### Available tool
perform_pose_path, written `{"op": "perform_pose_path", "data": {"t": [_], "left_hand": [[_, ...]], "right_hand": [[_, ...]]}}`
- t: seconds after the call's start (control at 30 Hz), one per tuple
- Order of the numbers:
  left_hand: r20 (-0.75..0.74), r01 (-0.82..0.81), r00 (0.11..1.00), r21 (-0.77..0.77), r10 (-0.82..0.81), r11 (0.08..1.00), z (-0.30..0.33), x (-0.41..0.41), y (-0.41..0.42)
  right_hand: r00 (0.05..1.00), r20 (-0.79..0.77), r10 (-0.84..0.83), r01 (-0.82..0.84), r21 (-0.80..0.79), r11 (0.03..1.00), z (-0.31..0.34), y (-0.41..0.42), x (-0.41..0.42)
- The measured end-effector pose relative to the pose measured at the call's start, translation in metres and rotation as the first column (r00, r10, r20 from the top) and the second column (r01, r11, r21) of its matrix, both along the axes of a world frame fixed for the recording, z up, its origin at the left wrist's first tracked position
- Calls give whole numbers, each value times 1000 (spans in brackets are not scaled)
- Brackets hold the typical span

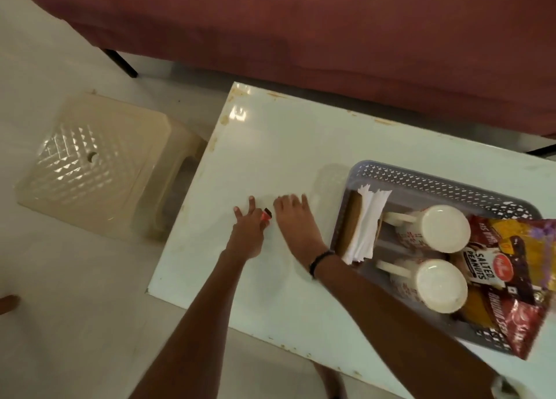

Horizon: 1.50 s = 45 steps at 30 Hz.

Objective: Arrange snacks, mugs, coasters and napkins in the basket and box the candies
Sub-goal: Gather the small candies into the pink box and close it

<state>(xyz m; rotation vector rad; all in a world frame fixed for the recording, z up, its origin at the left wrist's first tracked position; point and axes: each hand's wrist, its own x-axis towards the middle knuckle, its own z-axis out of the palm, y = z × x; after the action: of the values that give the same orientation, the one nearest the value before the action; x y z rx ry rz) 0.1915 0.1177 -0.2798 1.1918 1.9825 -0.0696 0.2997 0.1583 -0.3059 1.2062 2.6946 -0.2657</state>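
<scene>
A grey perforated basket (421,177) stands on the right of the white table (270,146). Inside it lie white napkins (368,224), brown coasters (350,218), two white mugs (433,228) (430,287) on their sides and snack packets (517,266), one marked salted peanuts. My left hand (248,230) is on the table left of the basket and pinches a small red candy (266,215) between thumb and finger. My right hand (296,218) lies flat on the table just beside it, fingers straight, with a black band at the wrist.
A cream plastic stool (93,164) stands on the floor left of the table. A dark red sofa (301,31) runs along the far side, with a black leg (120,62). A bare foot (9,304) shows at the left edge.
</scene>
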Motion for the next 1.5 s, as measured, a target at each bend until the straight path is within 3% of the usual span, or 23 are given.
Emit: {"op": "perform_pose_path", "data": {"t": [0.13, 0.2, 0.23, 0.3, 0.37, 0.5, 0.57, 0.63, 0.7, 0.8, 0.93, 1.0, 1.1, 1.2, 1.37, 1.5], "left_hand": [[-1, -103, 995, 108, 104, 989, 0, 4, -10], [68, -272, 962, 196, 264, 942, 1, 18, -22], [152, -404, 913, 218, 378, 889, 5, 29, -29], [377, -670, 722, 172, 580, 723, 18, 55, -39], [541, -797, 557, 137, 630, 588, 37, 81, -45], [600, -798, 565, 223, 566, 560, 85, 152, -40], [597, -802, 573, 267, 562, 535, 106, 204, -34], [610, -810, 565, 285, 555, 512, 115, 263, -28], [625, -785, 587, 283, 515, 551, 118, 324, -22], [652, -730, 601, 213, 463, 649, 106, 391, -19], [647, -577, 643, 58, 410, 814, 90, 493, -19], [655, -563, 638, 39, 404, 826, 83, 524, -13], [635, -615, 643, 94, 429, 783, 73, 550, 9], [547, -530, 750, 161, 372, 832, 67, 561, 29], [498, -561, 749, 128, 436, 818, 72, 560, 29], [466, -533, 776, 127, 424, 836, 68, 548, 15]], "right_hand": [[1000, -8, -12, 12, -25, 1000, 13, -35, 9], [993, -65, -103, 93, -133, 987, 20, -43, 18], [976, -126, -178, 146, -227, 963, 26, -46, 24], [890, -202, -407, 277, -468, 839, 49, -52, 42], [742, -318, -590, 338, -583, 739, 75, -60, 67], [275, -515, -812, 348, -734, 584, 121, -69, 130], [33, -517, -855, 328, -803, 498, 139, -69, 170], [-100, -481, -871, 362, -833, 418, 150, -67, 214], [-86, -434, -897, 431, -828, 359, 150, -66, 267], [-33, -290, -957, 408, -878, 252, 147, -69, 337], [-199, -86, -976, 190, -981, 47, 147, -69, 453], [-269, 0, -963, 121, -992, -34, 144, -70, 498], [-326, 41, -944, 156, -983, -96, 130, -71, 548], [-310, -2, -951, 226, -971, -72, 115, -69, 570], [-311, -110, -944, 351, -937, -6, 106, -46, 558], [-118, -298, -947, 479, -853, 208, 96, -13, 539]]}}
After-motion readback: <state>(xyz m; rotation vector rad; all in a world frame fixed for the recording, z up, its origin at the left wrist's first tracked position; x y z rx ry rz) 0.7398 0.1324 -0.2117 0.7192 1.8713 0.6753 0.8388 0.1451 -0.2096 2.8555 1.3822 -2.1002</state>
